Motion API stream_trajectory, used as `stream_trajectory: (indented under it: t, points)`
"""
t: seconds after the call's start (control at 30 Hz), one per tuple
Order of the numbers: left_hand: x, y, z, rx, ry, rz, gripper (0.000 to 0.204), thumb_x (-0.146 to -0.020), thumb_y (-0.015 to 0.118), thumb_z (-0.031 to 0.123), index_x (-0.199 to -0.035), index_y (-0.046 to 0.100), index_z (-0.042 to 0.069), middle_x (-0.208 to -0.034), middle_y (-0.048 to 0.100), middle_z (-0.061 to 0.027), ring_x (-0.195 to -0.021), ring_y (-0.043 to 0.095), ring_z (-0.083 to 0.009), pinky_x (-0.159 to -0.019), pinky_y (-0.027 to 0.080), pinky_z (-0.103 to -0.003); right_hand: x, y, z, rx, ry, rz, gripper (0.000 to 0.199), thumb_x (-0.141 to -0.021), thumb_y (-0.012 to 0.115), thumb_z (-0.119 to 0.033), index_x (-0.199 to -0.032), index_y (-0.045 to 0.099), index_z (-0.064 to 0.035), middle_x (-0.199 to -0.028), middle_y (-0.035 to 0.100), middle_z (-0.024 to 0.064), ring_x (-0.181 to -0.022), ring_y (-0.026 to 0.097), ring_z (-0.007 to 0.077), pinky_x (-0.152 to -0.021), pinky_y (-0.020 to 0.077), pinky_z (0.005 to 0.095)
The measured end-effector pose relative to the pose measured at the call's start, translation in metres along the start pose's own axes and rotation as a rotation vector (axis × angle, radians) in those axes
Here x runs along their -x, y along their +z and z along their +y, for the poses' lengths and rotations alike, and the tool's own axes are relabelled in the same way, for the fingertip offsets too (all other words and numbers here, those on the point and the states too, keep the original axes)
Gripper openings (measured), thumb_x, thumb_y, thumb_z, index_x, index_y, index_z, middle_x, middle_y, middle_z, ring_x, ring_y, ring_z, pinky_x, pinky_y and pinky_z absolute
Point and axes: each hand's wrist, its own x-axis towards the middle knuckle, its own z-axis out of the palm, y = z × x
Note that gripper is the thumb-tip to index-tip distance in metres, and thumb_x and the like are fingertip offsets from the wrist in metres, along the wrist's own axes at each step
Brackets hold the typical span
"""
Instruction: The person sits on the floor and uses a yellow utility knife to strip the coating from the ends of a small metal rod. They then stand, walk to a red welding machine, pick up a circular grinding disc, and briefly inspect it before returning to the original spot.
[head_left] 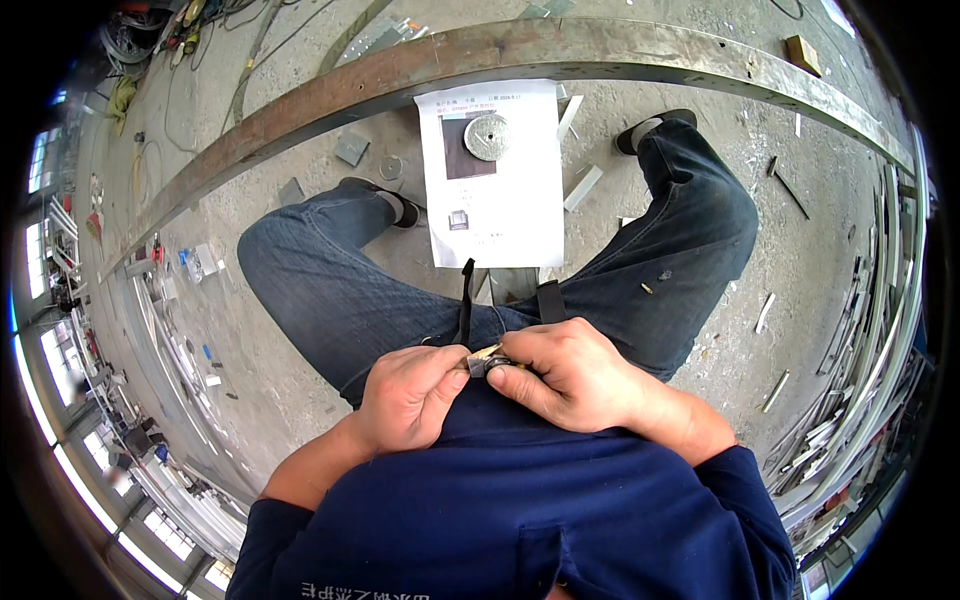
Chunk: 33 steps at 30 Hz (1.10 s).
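small metal piece (pixel 478 367) sat between the two hands, on the near side of the paper sheet (pixel 525 215) and close in front of the person's navy shirt (pixel 440 520). the left hand (pixel 408 397) had its grip clamped on the piece's left end, thumb against curled fingers. the right hand (pixel 572 375) pinched the other end between thumb and forefinger, so both grips were closed on the one thing. a slim brass-coloured bit (pixel 487 352) stuck out beside the right fingertips; whether it was joined to the metal piece could not be told, as the fingers hid most of it.

for such close handling, the left pinch seemed best kept as the firm anchor, with the right thumb and forefinger doing the fine turning. pressure looked better fed along the piece than across it, since a sideways push could have made so small a thing slip. tilting it a little toward the sheet would probably have opened the hidden side to view. the right thumb was likely safer kept off the slim bit's tip. one black strap (pixel 467 305) reached up to the sheet's near edge and another (pixel 551 302) lay just nearer than that edge, farther right; both were best kept clear of the fingers.
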Motion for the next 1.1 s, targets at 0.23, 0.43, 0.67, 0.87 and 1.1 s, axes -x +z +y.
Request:
stream_trajectory:
  t: [0.23,0.43,0.67,0.87,1.1]
  points:
    - [-0.001,0.003,0.004,-0.021,-0.030,0.025,0.011,-0.095,0.061,0.006,-0.101,0.063,-0.002,-0.078,0.065,-0.0136,-0.066,0.065,-0.0282,-0.061,0.052,-0.035,0.004,0.000,0.002,-0.013,0.001,0.103,0.026,-0.096,0.062,-0.026,-0.084,0.061,-0.0032,-0.071,0.062,0.0175,-0.068,0.063,0.0382,-0.060,0.0488,0.0460]
    - [0.010,0.000,0.000,-0.015,-0.082,0.016,0.013,-0.096,0.060,0.008,-0.103,0.063,-0.002,-0.077,0.065,-0.0130,-0.065,0.064,-0.0266,-0.061,0.051,-0.034,0.017,-0.020,0.009,-0.490,0.331,0.412,0.027,-0.101,0.057,-0.017,-0.081,0.057,0.0014,-0.065,0.055,0.0023,-0.061,0.050,0.0107,-0.055,0.0434,0.0299]
    - [-0.004,0.007,0.003,0.043,-0.055,0.046,0.013,-0.096,0.058,0.007,-0.103,0.063,-0.003,-0.076,0.064,-0.0128,-0.064,0.063,-0.0265,-0.061,0.050,-0.035,-0.003,-0.006,-0.005,0.058,0.015,-0.023,0.027,-0.096,0.059,-0.030,-0.090,0.063,-0.0036,-0.076,0.066,0.0177,-0.074,0.065,0.0404,-0.063,0.0512,0.0484]
    - [-0.004,0.003,0.005,-0.012,-0.011,0.017,0.012,-0.094,0.060,0.005,-0.101,0.064,-0.004,-0.076,0.063,-0.0139,-0.064,0.062,-0.0287,-0.061,0.050,-0.036,0.000,-0.004,-0.005,0.011,0.038,-0.034,0.028,-0.097,0.059,-0.029,-0.091,0.065,-0.0028,-0.076,0.066,0.0176,-0.073,0.065,0.0400,-0.063,0.0514,0.0475]
    - [0.014,0.007,0.000,0.025,-0.040,0.064,0.020,-0.099,0.056,0.015,-0.099,0.066,-0.003,-0.073,0.062,-0.0117,-0.061,0.060,-0.0235,-0.059,0.048,-0.033,0.019,-0.026,0.016,-0.331,0.342,0.496,0.026,-0.100,0.058,-0.017,-0.082,0.059,0.0010,-0.060,0.052,0.0067,-0.057,0.052,0.0121,-0.054,0.0436,0.0321]
